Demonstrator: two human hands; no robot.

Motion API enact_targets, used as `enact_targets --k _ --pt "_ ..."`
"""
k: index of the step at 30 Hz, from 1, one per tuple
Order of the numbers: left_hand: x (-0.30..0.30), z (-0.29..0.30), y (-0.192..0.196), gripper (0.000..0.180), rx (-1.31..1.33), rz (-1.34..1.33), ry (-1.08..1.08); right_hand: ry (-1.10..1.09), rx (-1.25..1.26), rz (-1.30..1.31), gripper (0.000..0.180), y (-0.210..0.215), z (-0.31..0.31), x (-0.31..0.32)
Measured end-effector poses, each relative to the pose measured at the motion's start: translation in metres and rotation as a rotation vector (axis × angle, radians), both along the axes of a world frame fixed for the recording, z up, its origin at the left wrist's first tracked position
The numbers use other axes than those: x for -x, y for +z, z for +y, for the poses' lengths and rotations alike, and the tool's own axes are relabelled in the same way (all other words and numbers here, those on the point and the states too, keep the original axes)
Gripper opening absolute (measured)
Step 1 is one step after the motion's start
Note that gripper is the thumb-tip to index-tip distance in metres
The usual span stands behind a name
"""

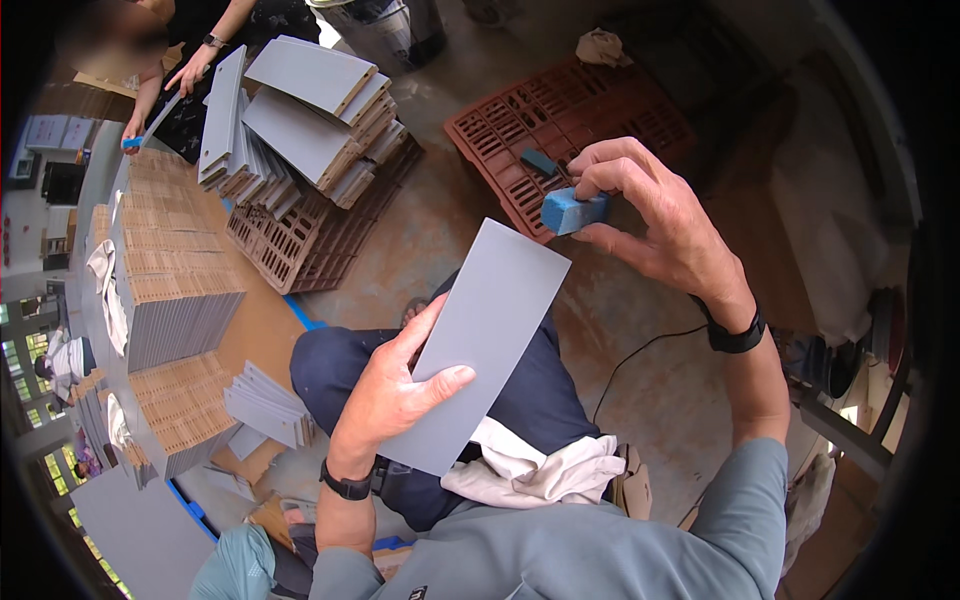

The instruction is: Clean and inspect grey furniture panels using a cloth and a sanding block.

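My left hand (400, 385) is closed on a flat grey-painted board (495, 320), thumb lying across its face and the fingers under its edge. The board is tilted above my lap. To the right of it, my right hand (660, 215) pinches a blue sanding block (573, 212) between thumb and fingers, raised and apart from the board. Below that hand, a small dark teal block (538, 162) rests on an upturned reddish-brown plastic crate (500, 130). A white cloth (545, 465) lies bunched on my lap beside the board's lower end.
Grey boards (310, 120) are piled on another crate (300, 240) ahead to the left. Tall stacks of boards (180, 240) stand at the left. A co-worker's hand (190, 75) is at the far left. A black cable (640, 350) runs over the floor; a bucket (385, 30) stands far ahead.
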State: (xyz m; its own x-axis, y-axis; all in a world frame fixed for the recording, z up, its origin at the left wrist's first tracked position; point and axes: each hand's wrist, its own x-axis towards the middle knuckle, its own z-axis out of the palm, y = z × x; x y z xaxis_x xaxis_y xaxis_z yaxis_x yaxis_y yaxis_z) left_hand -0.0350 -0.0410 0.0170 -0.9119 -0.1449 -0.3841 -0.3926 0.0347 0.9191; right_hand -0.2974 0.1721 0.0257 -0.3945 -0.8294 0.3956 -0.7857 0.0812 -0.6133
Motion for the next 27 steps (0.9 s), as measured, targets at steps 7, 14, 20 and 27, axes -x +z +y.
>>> enact_targets --k 7,14,20,27 --pt "0.001 0.002 0.002 0.085 -0.043 -0.024 0.024 0.143 -0.003 0.012 0.028 0.009 0.004 0.002" --pt "0.0 0.0 -0.002 0.084 -0.025 0.004 -0.001 0.255 -0.038 0.183 0.022 -0.002 0.007 -0.008" --pt "0.004 0.0 0.004 0.084 -0.019 -0.031 -0.015 0.284 0.061 0.284 0.014 -0.006 -0.051 0.014" --pt "0.004 0.001 0.002 0.084 -0.025 -0.009 -0.016 0.066 0.116 0.206 0.022 -0.013 -0.047 0.037"
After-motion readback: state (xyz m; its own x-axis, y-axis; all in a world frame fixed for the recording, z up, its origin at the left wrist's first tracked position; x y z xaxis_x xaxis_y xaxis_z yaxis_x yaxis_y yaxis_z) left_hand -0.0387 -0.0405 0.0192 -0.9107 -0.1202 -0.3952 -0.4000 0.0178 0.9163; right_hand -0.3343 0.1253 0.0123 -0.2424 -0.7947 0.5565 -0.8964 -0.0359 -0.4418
